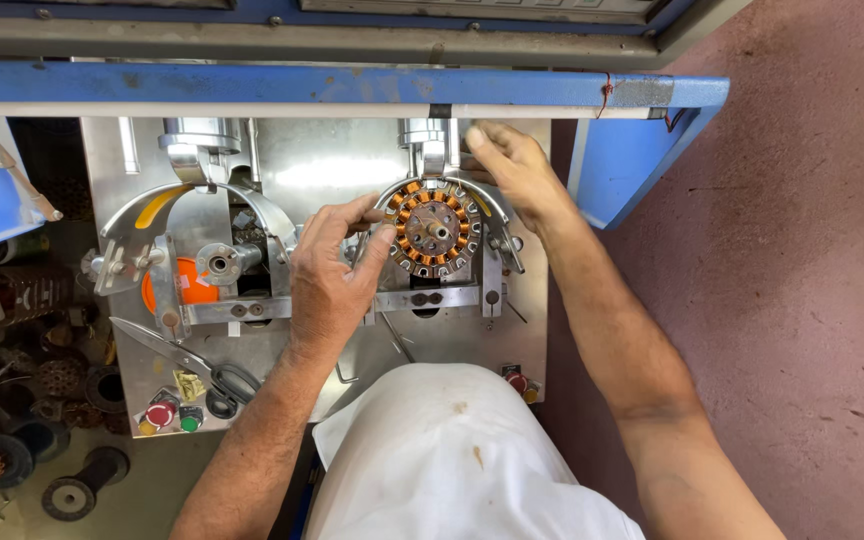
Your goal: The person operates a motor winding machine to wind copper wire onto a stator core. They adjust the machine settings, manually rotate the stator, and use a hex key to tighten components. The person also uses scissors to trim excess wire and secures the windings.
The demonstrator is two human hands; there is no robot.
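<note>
Left hand (332, 275) lay just left of the wound stator (435, 228), thumb and forefinger tips pinching at its left rim. The stator, ringed with copper coils, sat mounted on the right station of the steel winding machine (352, 165). Right hand (514, 165) rested above and right of the stator, fingers loosely bent on the curved guide arm (487, 200), not gripping. Scissors (197, 365) lay below and left of the left hand, beside red and green buttons (172, 413).
</note>
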